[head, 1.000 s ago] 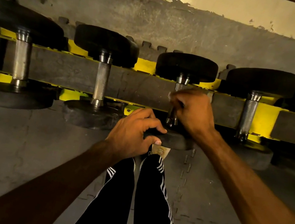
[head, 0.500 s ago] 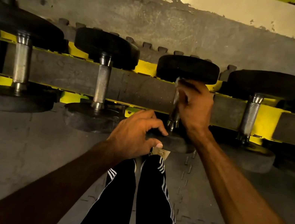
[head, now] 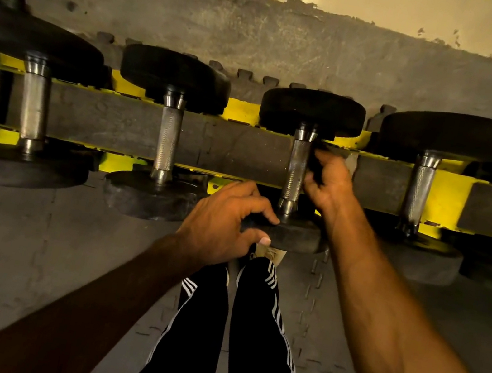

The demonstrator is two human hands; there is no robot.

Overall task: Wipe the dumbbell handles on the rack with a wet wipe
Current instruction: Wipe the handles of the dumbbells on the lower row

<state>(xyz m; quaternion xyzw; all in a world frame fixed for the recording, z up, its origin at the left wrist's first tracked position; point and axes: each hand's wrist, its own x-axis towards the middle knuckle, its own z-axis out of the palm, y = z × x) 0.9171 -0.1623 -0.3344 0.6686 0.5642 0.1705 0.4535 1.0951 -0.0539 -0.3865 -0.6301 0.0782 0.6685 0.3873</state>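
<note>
Dumbbell handle (head: 295,168) between hands, left hand (head: 217,227) gripping near plate (head: 297,240), right hand (head: 329,184) pinching wipe (head: 315,167) against it

Five black-ended dumbbells (head: 175,75) are laid across a yellow rack (head: 447,195), knurled steel handles (head: 168,136) exposed. A dark wipe (head: 315,165) is pressed against the middle dumbbell (head: 312,112), on its handle's right side.
</note>
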